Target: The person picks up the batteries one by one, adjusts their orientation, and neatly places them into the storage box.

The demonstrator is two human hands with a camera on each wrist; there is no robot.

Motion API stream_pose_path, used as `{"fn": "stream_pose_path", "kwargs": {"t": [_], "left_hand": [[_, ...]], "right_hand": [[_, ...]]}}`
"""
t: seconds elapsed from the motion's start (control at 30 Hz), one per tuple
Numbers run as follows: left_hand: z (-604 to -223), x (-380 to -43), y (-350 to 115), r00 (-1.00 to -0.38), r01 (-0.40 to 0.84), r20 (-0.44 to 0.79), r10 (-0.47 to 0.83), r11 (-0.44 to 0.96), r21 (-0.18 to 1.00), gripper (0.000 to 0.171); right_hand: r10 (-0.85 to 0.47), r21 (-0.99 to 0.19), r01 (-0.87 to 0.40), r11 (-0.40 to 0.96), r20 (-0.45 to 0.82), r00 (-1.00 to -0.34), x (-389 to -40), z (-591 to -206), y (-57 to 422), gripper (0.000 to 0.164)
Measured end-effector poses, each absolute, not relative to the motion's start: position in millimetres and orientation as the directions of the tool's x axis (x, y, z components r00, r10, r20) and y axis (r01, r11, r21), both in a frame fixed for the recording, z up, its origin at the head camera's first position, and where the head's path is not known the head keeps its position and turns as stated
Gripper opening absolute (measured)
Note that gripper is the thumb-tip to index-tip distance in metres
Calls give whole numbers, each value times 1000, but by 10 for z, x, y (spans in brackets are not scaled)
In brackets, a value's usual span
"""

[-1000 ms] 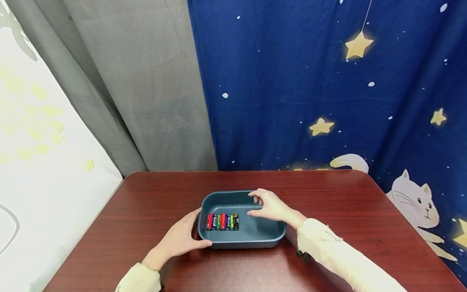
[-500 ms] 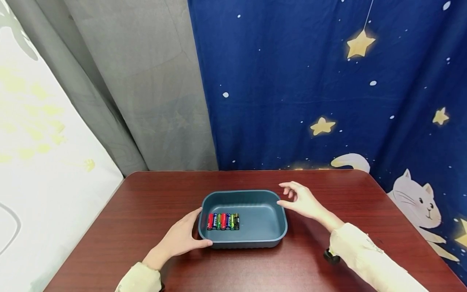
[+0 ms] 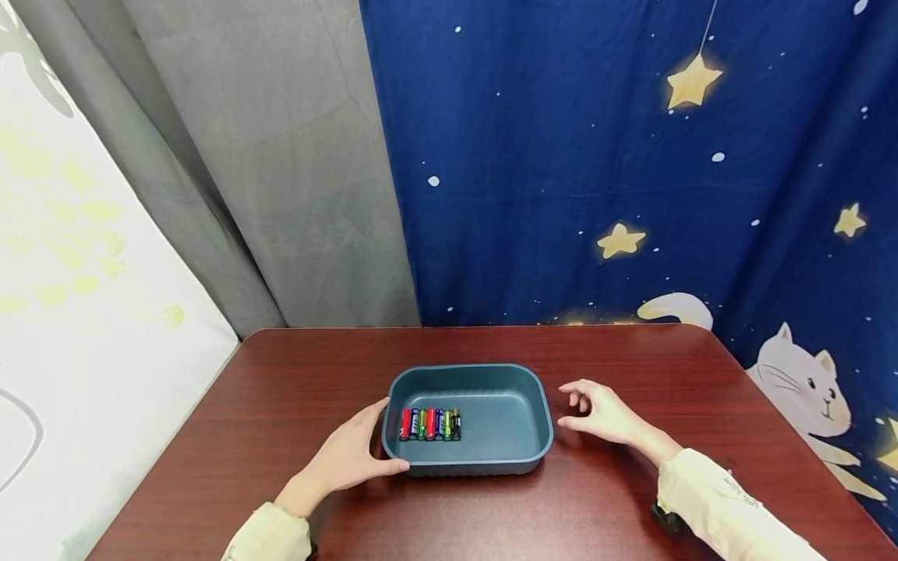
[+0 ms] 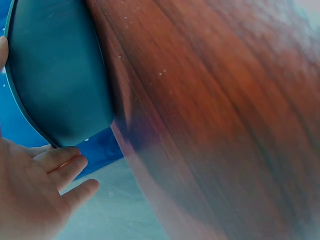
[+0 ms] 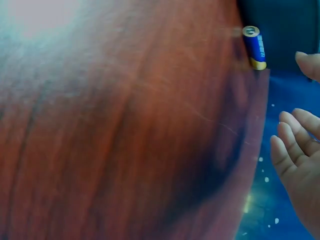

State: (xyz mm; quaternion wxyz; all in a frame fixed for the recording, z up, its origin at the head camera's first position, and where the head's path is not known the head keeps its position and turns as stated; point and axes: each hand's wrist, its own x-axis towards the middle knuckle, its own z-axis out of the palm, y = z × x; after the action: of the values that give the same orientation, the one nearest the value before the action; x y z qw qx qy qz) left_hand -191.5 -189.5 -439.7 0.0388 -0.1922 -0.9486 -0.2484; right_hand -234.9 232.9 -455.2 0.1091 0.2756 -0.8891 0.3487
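Observation:
Beside the left end of a teal tray (image 3: 491, 464) is my left hand (image 3: 344, 454), touching its rim, thumb at the front corner and fingers along the side. In the left wrist view, fingertips (image 4: 70, 155) meet the tray's edge. A row of several small batteries (image 3: 430, 425), coloured red, blue, green and black, lies in the tray's left half. My right hand (image 3: 606, 414) hovers right of the tray, thumb and fingers parted, holding nothing. Near it, the right wrist view shows a blue-and-gold battery (image 5: 255, 47) on the table by the tray; my hand hides it in the head view.
The reddish-brown wooden table (image 3: 316, 366) carries the tray near its middle. Behind it hang a grey curtain (image 3: 316, 218) and a blue star-patterned curtain (image 3: 519, 195). White patterned cloth (image 3: 91, 351) hangs at the left.
My right hand has moved out of the tray to the right, past its rim, then lower toward the table. The left hand stays at the tray's left end. The battery row looks unchanged.

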Motion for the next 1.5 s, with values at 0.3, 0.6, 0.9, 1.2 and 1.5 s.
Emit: {"fn": "stream_pose_path", "kwargs": {"t": [0.3,0.6,0.9,1.2,1.5], "left_hand": [[-4405,-1924,-1892,-925,380,162,345,803,459,102],[-4414,-1927,-1891,-925,379,167,341,800,465,99],[-4411,-1915,-1893,-927,374,163,338,799,471,100],[-4407,-1915,-1893,-925,379,166,341,800,465,100],[-4395,-1914,-1898,-924,382,169,344,800,463,100]], "right_hand": [[-503,-623,-542,564,262,-824,-2379,-4695,2217,39],[-513,-589,-570,573,285,-810,-2431,-4785,2119,30],[-505,-579,-576,577,302,-809,-2427,-4789,2068,28],[-471,-576,-565,591,321,-821,-2422,-4797,2196,30],[-384,-607,-527,595,361,-850,-2421,-4630,2338,36]]}}
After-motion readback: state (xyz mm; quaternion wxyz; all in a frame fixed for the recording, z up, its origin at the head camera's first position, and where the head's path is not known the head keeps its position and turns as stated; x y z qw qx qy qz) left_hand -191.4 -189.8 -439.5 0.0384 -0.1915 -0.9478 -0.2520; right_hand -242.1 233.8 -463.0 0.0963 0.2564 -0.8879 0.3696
